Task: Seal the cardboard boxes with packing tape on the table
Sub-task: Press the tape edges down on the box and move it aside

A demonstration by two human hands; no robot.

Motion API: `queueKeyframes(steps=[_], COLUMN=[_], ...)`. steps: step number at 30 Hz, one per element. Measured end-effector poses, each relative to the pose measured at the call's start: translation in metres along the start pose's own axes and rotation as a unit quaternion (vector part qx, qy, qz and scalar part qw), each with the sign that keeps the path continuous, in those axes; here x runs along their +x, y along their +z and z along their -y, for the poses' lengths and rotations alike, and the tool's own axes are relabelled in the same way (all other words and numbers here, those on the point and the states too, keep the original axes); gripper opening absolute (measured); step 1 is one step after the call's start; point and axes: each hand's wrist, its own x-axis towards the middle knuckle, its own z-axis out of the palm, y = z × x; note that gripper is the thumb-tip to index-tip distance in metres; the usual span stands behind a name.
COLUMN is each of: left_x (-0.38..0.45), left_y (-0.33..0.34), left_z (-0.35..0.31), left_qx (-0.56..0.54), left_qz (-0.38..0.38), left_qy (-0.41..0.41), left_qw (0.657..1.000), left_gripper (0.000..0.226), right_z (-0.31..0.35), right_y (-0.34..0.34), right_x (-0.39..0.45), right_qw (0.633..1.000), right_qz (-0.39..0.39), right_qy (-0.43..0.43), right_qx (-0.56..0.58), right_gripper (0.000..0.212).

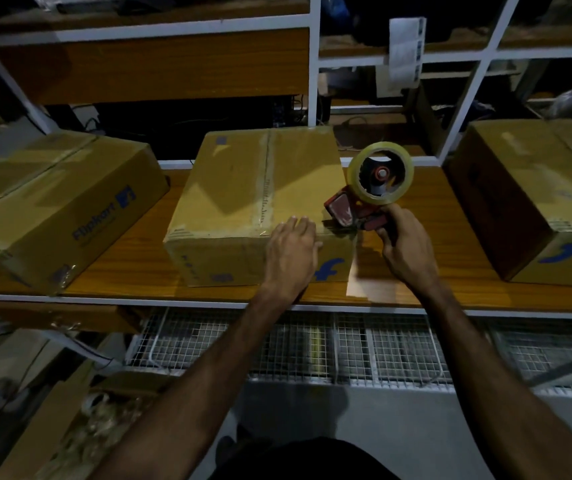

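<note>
1. both forearms are reaching over the table (132, 271) edge; left hand (291, 249) is lying flat, fingers straight, on the middle box (243, 202)'s near top edge.
2. right hand (404, 244) is gripping the red tape dispenser (364, 199) at that box's near right corner, apparently finishing a strip.
3. next move is probably calling for tearing the tape; bare tabletop is lying between the boxes either side.

Both forearms bare — no sleeves, watch or gloves (a dark garment shows below).

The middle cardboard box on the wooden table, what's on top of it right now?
On the middle brown cardboard box lie a clear tape strip along its centre seam, the left hand over its near top edge, and the red tape dispenser at its near right corner. Its contents are hidden.
</note>
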Motion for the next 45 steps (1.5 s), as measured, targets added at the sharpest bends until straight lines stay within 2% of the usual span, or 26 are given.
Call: queueKeyframes(steps=[4,13,19,22,25,30,38,42,45], left_x=[-0.004,0.002,0.001,0.002,0.002,0.002,0.002,0.002,0.003], left_y=[0.01,0.014,0.014,0.014,0.014,0.011,0.008,0.01,0.011], left_z=[0.001,0.002,0.0,-0.003,-0.005,-0.004,-0.006,-0.008,-0.009], left_qx=[-0.001,0.0,-0.004,-0.012,-0.012,-0.014,-0.017,-0.021,-0.034], left_qz=[0.002,0.002,0.014,0.011,0.008,0.013,0.007,-0.007,-0.017], left_qy=[-0.027,-0.017,-0.025,-0.031,-0.033,-0.026,-0.031,-0.038,-0.038], left_qw=[1.0,1.0,1.0,0.999,0.999,0.999,0.999,0.999,0.999], left_gripper=[0.048,0.04,0.041,0.039,0.038,0.04,0.041,0.04,0.039], right_z=[0.0,-0.011,-0.076,-0.09,-0.082,-0.079,-0.088,-0.085,-0.07], right_y=[0.0,-0.02,-0.084,-0.1,-0.101,-0.101,-0.104,-0.118,-0.128], right_x=[0.002,0.006,-0.013,-0.024,-0.025,-0.024,-0.014,0.005,0.025], right_qw=[1.0,1.0,0.999,0.998,0.986,0.965,0.974,0.986,0.981], right_qz=[0.0,0.007,-0.005,0.012,0.029,0.042,0.026,-0.028,-0.056], right_qy=[0.001,-0.002,0.043,0.006,-0.055,-0.125,-0.112,-0.091,-0.119], right_qx=[-0.015,0.006,-0.021,-0.058,-0.155,-0.226,-0.196,-0.138,-0.141], right_gripper=[0.037,0.042,0.044,0.042,0.042,0.053,0.049,0.04,0.039])
